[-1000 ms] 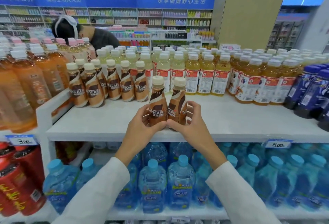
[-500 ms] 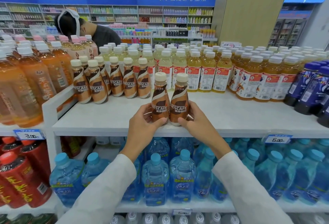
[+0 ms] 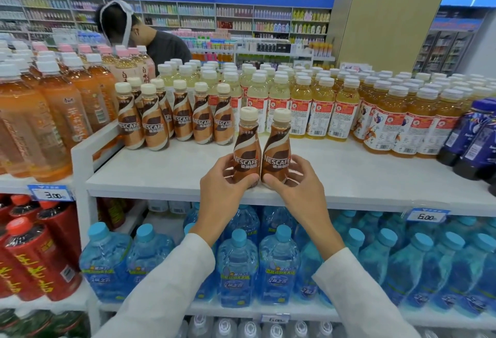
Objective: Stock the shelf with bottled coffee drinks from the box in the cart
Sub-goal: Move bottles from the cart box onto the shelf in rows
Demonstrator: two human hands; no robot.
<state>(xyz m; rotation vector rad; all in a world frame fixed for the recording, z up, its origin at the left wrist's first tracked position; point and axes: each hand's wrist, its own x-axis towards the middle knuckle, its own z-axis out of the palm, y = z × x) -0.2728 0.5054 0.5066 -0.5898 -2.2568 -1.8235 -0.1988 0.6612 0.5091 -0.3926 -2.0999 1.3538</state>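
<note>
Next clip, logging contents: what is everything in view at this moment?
Left coffee bottle: one, brown, cream cap, upright at shelf front.
Right coffee bottle: one, same colours, beside it.
Stocked coffee bottles: about seven, brown, shelf back left.
Yellow drink bottles: many, white caps, shelf back.
Orange tea bottles: many, left section.
Dark blue bottles: several, right edge.
Water bottles: many, blue, shelf below.
Red bottles: several, lower left.
Price tags: three, blue and white, shelf edges.
Shelf: one, white.
Other person: one, dark top, behind shelf.
Left hand: grips left coffee bottle.
Right hand: grips right coffee bottle.
</note>
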